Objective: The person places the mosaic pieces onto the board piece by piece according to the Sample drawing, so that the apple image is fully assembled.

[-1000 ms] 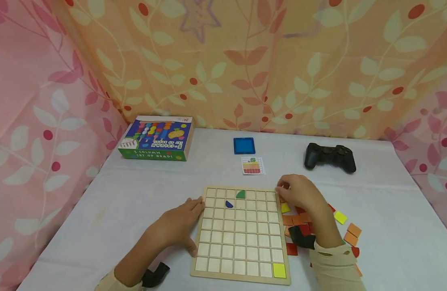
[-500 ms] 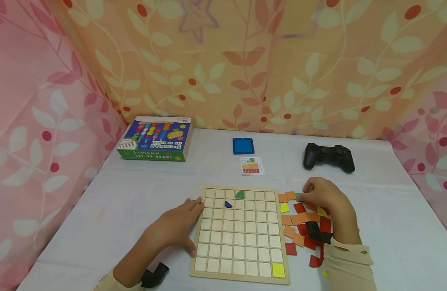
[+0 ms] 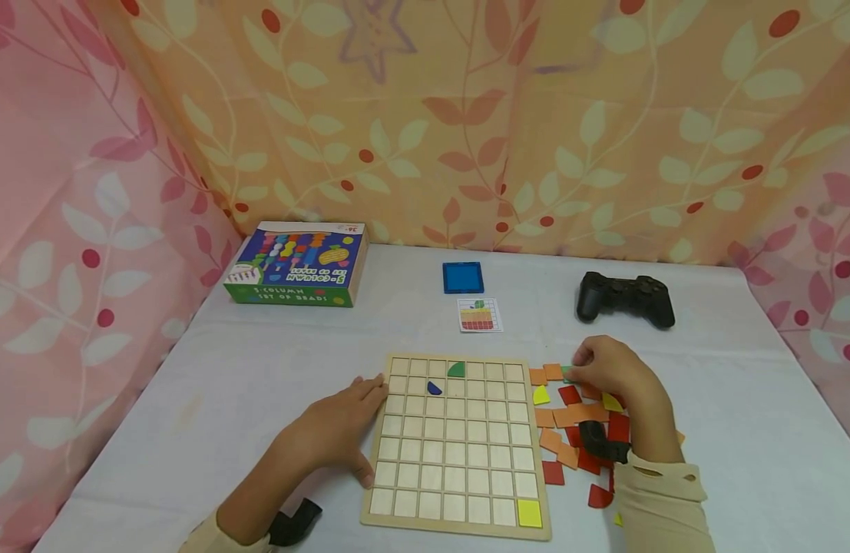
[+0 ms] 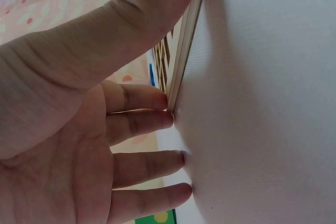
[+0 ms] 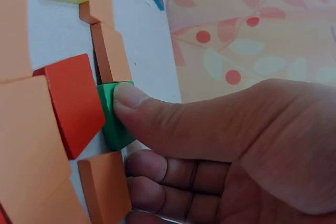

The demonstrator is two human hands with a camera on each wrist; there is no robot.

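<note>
A wooden grid board [image 3: 452, 461] lies in front of me in the head view. My left hand [image 3: 342, 426] rests at its left side; the thumb and straight fingertips touch the board's edge in the left wrist view. A green quarter-round tile [image 3: 457, 370], a small blue piece [image 3: 434, 389] and a yellow square tile [image 3: 529, 514] lie on the grid. To the board's right, my right hand [image 3: 618, 372] pinches a green tile [image 5: 118, 121] among the loose pieces; its thumb lies on the tile's face, with curled fingers beside it. An orange tile [image 5: 111, 53] adjoins it.
Several loose orange tiles [image 3: 580, 415], red tiles [image 3: 553, 473] and yellow pieces [image 3: 541, 395] are spread right of the board. Behind the board lie a printed pattern card [image 3: 479, 316] and a blue square tray [image 3: 463, 278]. A bead-set box [image 3: 296, 263] and a black game controller [image 3: 625, 299] stand farther back.
My right hand has moved from the board's top right corner rightward to the green tile among the loose pieces, then stayed there. The left hand has kept its place.
</note>
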